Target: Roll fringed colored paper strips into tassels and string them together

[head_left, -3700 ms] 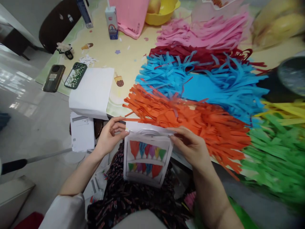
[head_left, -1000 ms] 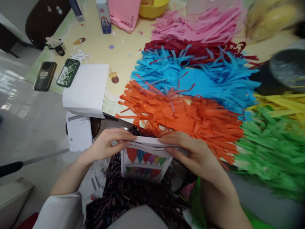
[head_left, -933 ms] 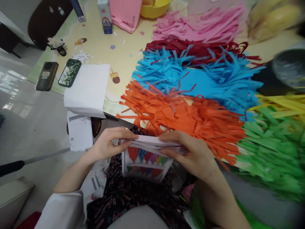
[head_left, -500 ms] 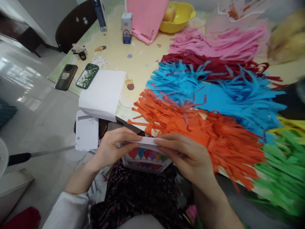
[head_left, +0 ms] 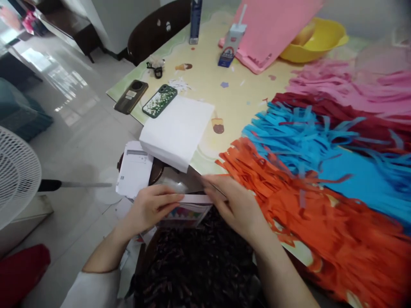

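Note:
Over my lap I hold a white packet (head_left: 189,210) printed with coloured pennant flags, seen almost edge-on. My left hand (head_left: 150,210) pinches its top left edge, fingers closed on it. My right hand (head_left: 234,205) grips the top right edge, fingers curled over the packet. Both hands sit just in front of the table's near edge, beside the fringe of orange paper strips (head_left: 289,192).
On the table (head_left: 205,81) lie blue (head_left: 308,141), dark red and pink strip piles, a white folded sheet (head_left: 176,130), two phones (head_left: 144,96), a small carton (head_left: 229,49), pink foam (head_left: 272,30) and a yellow bowl (head_left: 321,38). A dark chair (head_left: 157,30), a white fan (head_left: 16,175) and papers (head_left: 135,171) stand left.
The view has swung left and up the table. The packet has tipped flatter and lower in my hands, so less of its printed face shows. Both hands keep their grip.

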Demonstrator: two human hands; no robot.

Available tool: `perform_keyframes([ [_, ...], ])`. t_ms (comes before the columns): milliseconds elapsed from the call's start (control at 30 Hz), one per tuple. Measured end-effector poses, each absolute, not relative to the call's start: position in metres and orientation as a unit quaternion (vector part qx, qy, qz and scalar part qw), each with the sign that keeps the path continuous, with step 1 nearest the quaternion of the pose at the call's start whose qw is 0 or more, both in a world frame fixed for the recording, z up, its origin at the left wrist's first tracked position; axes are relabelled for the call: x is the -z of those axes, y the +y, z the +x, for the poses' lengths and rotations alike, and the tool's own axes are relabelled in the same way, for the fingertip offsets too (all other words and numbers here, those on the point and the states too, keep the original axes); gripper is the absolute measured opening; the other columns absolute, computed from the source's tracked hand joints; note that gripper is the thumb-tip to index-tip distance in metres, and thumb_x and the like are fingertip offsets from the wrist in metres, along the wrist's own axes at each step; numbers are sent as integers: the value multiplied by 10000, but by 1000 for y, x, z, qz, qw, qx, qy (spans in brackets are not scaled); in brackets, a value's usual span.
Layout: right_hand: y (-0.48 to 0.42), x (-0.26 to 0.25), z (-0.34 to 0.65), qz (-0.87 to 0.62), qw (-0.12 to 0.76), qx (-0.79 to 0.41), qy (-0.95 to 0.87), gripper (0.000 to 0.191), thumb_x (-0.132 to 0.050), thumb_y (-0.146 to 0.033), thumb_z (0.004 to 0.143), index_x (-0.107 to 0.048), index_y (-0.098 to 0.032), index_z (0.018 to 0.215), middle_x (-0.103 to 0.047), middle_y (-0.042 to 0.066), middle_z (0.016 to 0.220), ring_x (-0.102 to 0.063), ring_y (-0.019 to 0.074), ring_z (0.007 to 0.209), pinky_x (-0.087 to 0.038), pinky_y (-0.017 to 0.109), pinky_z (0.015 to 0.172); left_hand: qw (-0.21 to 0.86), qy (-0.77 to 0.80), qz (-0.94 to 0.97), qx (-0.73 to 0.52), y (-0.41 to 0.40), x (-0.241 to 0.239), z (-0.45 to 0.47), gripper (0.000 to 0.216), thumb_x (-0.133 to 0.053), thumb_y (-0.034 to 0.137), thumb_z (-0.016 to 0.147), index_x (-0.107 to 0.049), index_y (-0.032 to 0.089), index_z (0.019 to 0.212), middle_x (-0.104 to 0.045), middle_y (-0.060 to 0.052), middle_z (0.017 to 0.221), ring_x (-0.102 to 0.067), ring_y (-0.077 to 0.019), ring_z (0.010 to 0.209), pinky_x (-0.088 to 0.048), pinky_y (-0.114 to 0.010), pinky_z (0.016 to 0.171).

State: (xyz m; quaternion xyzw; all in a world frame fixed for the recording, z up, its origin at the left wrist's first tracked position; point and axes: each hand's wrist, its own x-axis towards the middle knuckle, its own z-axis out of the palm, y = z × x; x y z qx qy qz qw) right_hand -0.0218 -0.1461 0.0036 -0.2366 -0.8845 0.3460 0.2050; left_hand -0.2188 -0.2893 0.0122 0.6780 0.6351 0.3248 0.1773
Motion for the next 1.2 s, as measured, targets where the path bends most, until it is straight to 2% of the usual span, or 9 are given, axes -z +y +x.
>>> perform_keyframes([
  [67,-135,5,-52,-249,189,-278,-908,382,-429,-226,992,-593,-162,1331,-663,157,1302,-621,269,1219,-510,463,1035,149,645,689,-293,-288,-9,-232,219,-579,287,954,-759,218,1058,-751,-62,925,-699,-140,822,-545,-257,759],
  [167,-125,21,-89,-231,117,-192,-947,474,-384,-171,977,-509,-122,1431,-507,158,1488,-449,331,1399,-389,563,1128,154,639,714,-243,-280,-4,-247,224,-558,294,966,-753,220,1048,-756,-33,900,-699,-134,830,-500,-343,953],
  [233,-117,29,-101,-233,63,-147,-959,483,-383,-181,976,-498,-121,1442,-464,148,1520,-408,370,1419,-341,632,1130,174,633,729,-193,-271,-1,-253,219,-554,284,968,-744,236,1066,-746,-10,890,-694,-131,843,-424,-406,1067],
  [367,-87,33,-95,-231,18,-108,-967,463,-363,-192,988,-531,-145,1417,-472,110,1521,-385,385,1428,-296,676,1135,172,608,766,-113,-252,6,-255,236,-520,256,979,-735,256,1074,-715,13,847,-675,-137,846,-309,-489,1163],
  [567,-49,25,-83,-222,-29,-157,-962,504,-457,-147,931,-507,-168,1431,-486,79,1518,-404,355,1423,-362,607,1138,157,546,818,-93,-213,13,-254,241,-520,235,961,-758,220,929,-699,7,761,-657,-137,746,-233,-535,1205],
  [667,-46,24,-82,-223,-5,-180,-958,538,-508,-171,910,-471,-143,1446,-564,128,1442,-458,335,1386,-416,532,1123,187,541,815,-91,-201,18,-258,231,-538,239,953,-763,220,909,-712,7,768,-670,-131,755,-234,-527,1209],
  [767,-52,25,-77,-226,38,-194,-954,553,-524,-199,897,-455,-166,1445,-629,144,1344,-546,320,1289,-480,516,1053,211,541,809,-91,-198,21,-261,208,-559,232,943,-766,219,928,-730,4,801,-687,-130,784,-214,-525,1218],
  [1033,-91,30,-54,-207,79,-219,-950,440,-457,-181,946,-497,-130,1381,-672,167,1235,-635,294,1134,-537,484,959,215,539,810,-83,-199,19,-261,207,-572,231,934,-770,214,875,-720,9,771,-676,-122,746,-200,-512,1229],
  [1200,-106,29,-49,-192,91,-195,-957,376,-402,-183,997,-545,-145,1342,-692,146,1216,-642,272,1128,-538,453,958,220,542,807,-89,-200,20,-261,189,-576,231,935,-764,218,914,-704,20,754,-666,-119,738,-184,-523,1234],
])
